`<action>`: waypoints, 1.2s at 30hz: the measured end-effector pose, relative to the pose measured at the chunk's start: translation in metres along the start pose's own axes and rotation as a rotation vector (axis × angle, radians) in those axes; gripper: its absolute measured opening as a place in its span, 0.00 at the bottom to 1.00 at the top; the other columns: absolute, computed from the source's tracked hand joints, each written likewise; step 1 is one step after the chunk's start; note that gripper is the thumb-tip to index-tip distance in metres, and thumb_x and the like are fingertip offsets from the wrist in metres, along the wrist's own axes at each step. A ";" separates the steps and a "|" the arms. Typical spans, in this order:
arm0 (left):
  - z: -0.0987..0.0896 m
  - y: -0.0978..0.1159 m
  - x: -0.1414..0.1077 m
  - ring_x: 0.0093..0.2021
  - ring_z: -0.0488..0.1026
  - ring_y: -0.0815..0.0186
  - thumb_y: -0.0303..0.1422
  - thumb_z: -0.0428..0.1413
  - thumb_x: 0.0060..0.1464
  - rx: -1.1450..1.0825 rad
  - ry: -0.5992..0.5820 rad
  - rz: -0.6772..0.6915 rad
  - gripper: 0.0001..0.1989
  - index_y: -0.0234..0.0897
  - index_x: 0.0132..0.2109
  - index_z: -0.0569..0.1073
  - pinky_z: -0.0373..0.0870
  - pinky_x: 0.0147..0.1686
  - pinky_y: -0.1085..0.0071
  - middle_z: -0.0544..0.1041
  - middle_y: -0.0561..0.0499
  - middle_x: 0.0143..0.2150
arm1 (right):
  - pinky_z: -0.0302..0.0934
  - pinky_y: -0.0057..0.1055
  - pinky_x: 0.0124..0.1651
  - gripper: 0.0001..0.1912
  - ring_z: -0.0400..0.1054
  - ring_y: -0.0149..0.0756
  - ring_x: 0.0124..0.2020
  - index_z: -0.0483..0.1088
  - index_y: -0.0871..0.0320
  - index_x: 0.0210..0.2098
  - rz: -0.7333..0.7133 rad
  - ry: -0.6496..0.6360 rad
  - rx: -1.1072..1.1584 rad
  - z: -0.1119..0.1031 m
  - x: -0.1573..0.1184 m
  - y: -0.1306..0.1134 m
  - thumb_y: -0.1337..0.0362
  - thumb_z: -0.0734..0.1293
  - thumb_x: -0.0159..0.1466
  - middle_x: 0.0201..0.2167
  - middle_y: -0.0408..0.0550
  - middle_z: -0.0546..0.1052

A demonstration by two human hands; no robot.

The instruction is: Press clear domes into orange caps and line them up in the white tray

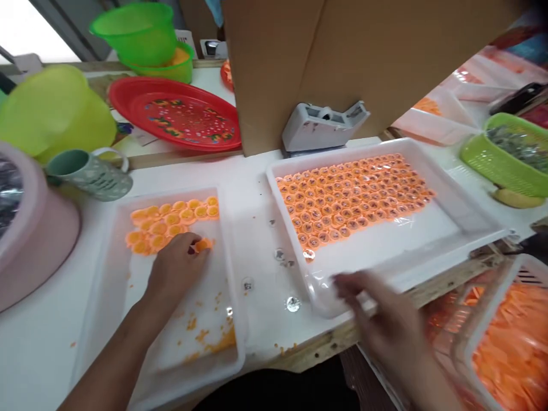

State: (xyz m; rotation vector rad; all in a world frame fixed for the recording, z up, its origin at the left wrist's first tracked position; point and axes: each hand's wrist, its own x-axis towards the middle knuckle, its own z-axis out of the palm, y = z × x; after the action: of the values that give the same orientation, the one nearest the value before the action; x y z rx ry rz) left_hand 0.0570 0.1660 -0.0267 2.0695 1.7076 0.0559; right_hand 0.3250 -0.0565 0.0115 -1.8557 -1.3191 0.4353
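My left hand (177, 265) is inside the left white tray (233, 331), its fingertips closed on a small orange frilled piece (203, 245). Beyond it, several similar orange pieces with yellow round centres (158, 228) lie in rows. My right hand (379, 314), smeared by motion, hovers over the near edge of the right white tray (454, 251); whether its fingers hold anything is unclear. That tray contains rows of orange pieces with clear, dark-marked discs (338, 194) on top. Between the trays lie loose clear round discs (293, 304).
A tape dispenser (323, 128) stands against a cardboard panel (274, 74). On the left are a mug (96, 177), a pink tub (47, 245) and a red tray (188, 123). A green basket (492, 160) sits at right, above a crate of orange pieces (518, 337).
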 end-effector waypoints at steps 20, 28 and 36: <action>-0.018 -0.025 -0.111 0.41 0.75 0.66 0.28 0.57 0.51 -0.677 -0.016 0.208 0.10 0.40 0.42 0.74 0.75 0.42 0.71 0.78 0.52 0.43 | 0.66 0.34 0.34 0.07 0.68 0.35 0.30 0.67 0.57 0.34 0.070 -0.410 -0.049 0.155 -0.015 -0.014 0.73 0.64 0.57 0.35 0.47 0.69; -0.005 -0.028 -0.105 0.29 0.71 0.70 0.35 0.64 0.46 -0.880 -0.209 -0.035 0.16 0.42 0.43 0.72 0.72 0.27 0.74 0.73 0.55 0.36 | 0.67 0.33 0.32 0.11 0.67 0.32 0.26 0.71 0.57 0.40 0.454 -0.494 0.586 0.131 -0.015 -0.036 0.58 0.68 0.60 0.25 0.41 0.70; 0.000 -0.016 -0.106 0.37 0.75 0.65 0.34 0.63 0.46 -1.094 -0.378 -0.130 0.16 0.40 0.44 0.75 0.76 0.38 0.69 0.76 0.54 0.36 | 0.69 0.34 0.36 0.12 0.72 0.35 0.30 0.71 0.57 0.35 0.498 -0.398 0.712 0.123 -0.016 -0.057 0.57 0.72 0.58 0.27 0.45 0.77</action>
State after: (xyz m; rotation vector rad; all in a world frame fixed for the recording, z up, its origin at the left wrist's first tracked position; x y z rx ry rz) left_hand 0.0178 0.0684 -0.0057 1.0639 1.1471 0.4228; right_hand 0.2008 -0.0135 -0.0239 -1.4891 -0.7485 1.3944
